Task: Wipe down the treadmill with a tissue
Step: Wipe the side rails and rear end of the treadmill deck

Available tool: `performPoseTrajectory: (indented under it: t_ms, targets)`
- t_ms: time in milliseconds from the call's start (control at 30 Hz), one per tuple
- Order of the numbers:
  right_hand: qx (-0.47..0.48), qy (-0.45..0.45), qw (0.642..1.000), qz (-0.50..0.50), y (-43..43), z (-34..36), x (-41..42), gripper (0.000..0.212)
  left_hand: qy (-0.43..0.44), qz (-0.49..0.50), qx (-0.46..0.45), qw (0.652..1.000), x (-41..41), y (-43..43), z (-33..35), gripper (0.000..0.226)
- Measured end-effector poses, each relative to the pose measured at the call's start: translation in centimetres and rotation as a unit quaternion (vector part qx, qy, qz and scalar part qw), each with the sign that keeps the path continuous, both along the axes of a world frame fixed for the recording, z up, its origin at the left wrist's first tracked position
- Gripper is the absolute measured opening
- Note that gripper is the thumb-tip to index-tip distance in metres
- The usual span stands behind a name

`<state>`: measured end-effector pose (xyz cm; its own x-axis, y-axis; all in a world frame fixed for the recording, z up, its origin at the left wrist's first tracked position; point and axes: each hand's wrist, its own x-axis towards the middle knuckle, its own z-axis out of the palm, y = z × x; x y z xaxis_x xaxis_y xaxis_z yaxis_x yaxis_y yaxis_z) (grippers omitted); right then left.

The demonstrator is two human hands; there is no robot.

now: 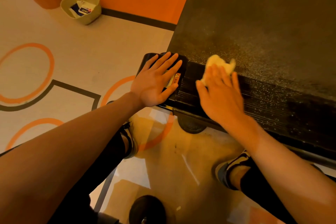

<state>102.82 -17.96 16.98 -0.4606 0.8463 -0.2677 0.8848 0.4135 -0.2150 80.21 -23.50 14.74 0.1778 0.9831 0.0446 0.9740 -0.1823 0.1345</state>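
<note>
Left hand (156, 80) flat on treadmill (272, 23); right hand (220, 94) flat, pressing tissue (218, 62); bin (95, 13) holds packets (82, 9)

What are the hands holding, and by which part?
Right hand presses the tissue by its near side flat onto the treadmill; left hand rests on the corner cap, holding nothing.

Warm, dim orange cast; right hand (221, 94) motion-blurred; glare streaks on glossy floor (189, 167); edges bend.

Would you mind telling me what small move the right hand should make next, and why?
Probably slide the right hand and its tissue rightward along the treadmill belt: pale specks cover it there, with the left hand flat on the end cap.
</note>
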Motion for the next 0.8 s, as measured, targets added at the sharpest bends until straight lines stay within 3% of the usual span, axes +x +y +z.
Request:
performPoseTrajectory:
  t_ms: [100,167,267,367,500,667,733,800]
  targets:
    - [-0.014,0.025,0.996,0.081,-0.1,0.0,-4.5,0.067,-0.014,0.005,0.0,1.0,0.1,0.0,0.0,0.068]
    - [0.012,0.014,0.994,0.112,-0.6,0.2,-1.9,0.066,-0.017,-0.001,0.003,1.0,0.0,-0.1,0.0,0.068]
    - [0.009,-0.031,0.996,0.083,-0.6,0.6,4.1,0.076,-0.01,-0.005,0.011,1.0,-0.2,0.0,-0.2,0.068]
    - [-0.028,-0.03,0.999,0.033,0.6,0.6,1.2,0.072,0.002,0.001,0.01,1.0,-0.2,0.0,-0.3,0.069]
    - [-0.014,0.002,0.997,0.075,0.4,0.1,-4.4,0.067,-0.001,0.007,0.019,1.0,0.1,0.0,-0.5,0.067]
    - [0.018,-0.012,0.997,0.072,-3.6,0.5,4.5,0.08,0.01,-0.001,0.009,1.0,-0.3,0.2,-0.5,0.069]
    - [0.003,-0.005,0.999,0.054,-5.1,0.2,4.6,0.078,0.007,0.003,0.019,1.0,-0.4,0.2,-0.7,0.069]
    - [0.023,0.008,0.995,0.099,-5.9,-0.5,2.2,0.074,0.01,0.001,0.02,1.0,-0.4,0.1,-0.9,0.068]
